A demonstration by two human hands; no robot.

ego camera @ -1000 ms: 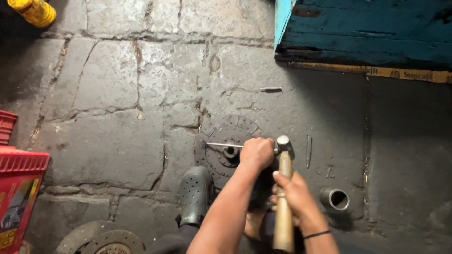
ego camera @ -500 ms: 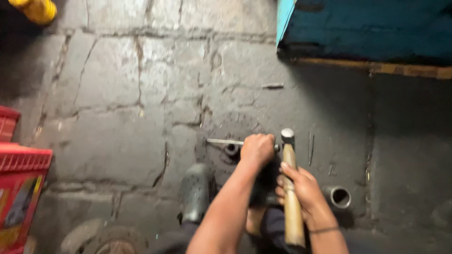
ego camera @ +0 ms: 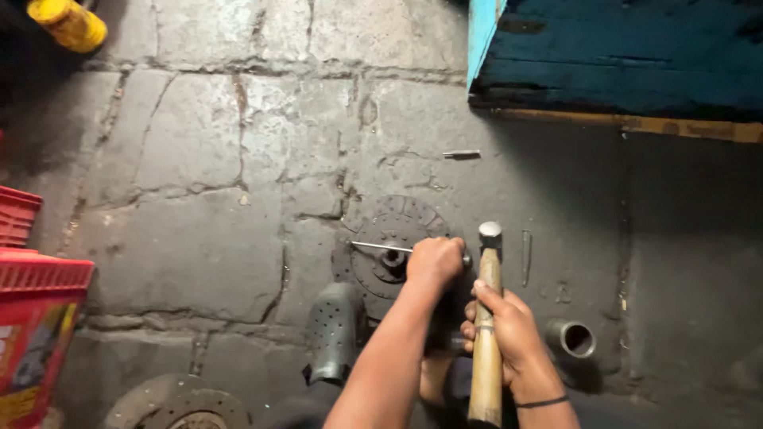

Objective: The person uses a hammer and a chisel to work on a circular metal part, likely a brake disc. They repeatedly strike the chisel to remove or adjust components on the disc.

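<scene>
wooden-handled hammer (ego camera: 487, 318) upright over dark clutch disc (ego camera: 389, 246)

Pale tan wood on the hammer handle (ego camera: 486, 349), dull grey steel on its head. Dark grey, near black, on the round disc (ego camera: 393, 246), with a ring of fine radial slots about the edge. Bright silver on the thin rod (ego camera: 380, 247). Black band (ego camera: 542, 403) at the right wrist. Grey perforated shoe (ego camera: 334, 330), dotted with small holes. Grey metal sleeve (ego camera: 574, 339), dark inside. Mottled grey stone floor (ego camera: 183, 230), crossed by dark cracks. Red crate (ego camera: 36, 318), yellow can (ego camera: 67, 22), worn teal-blue box (ego camera: 620, 48) above a yellow-brown strip.
</scene>
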